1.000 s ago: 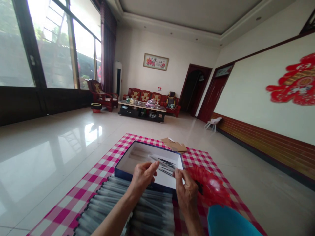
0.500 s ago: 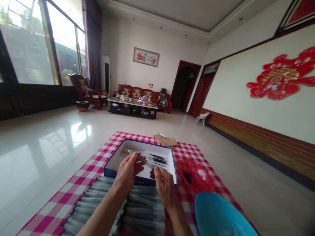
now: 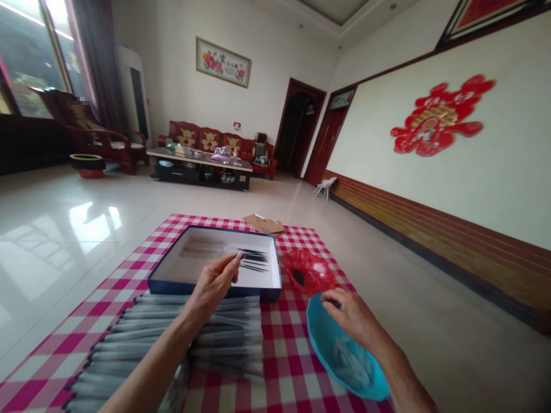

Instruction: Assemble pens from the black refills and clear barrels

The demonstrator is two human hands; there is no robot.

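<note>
My left hand [image 3: 217, 275] is closed in a pinch over the near side of the shallow blue-edged box [image 3: 172, 285]. A pen [image 3: 239, 255] is in its fingers, with only a small pale end showing. My right hand [image 3: 348, 310] hangs over the blue bowl [image 3: 316, 330], fingers bent together; whether anything is in them I cannot make out. Small whitish translucent pieces [image 3: 353, 364], perhaps pen caps, lie in the bowl. Several thin black refills [image 3: 253, 258] lie inside the box. Below my left arm, rows of grey translucent pens [image 3: 228, 332] are stacked on the cloth.
A red flower-shaped bowl [image 3: 312, 272] sits behind the blue one. Brown cardboard [image 3: 267, 225] lies at the far edge of the checked tablecloth [image 3: 293, 378]. Beyond the table are a low coffee table [image 3: 198, 163], a wooden sofa [image 3: 206, 137] and a small white chair [image 3: 325, 187].
My hands have come apart. The right has moved from the pen out to the blue bowl, while the left keeps the pen above the box. My view has turned right and down.
</note>
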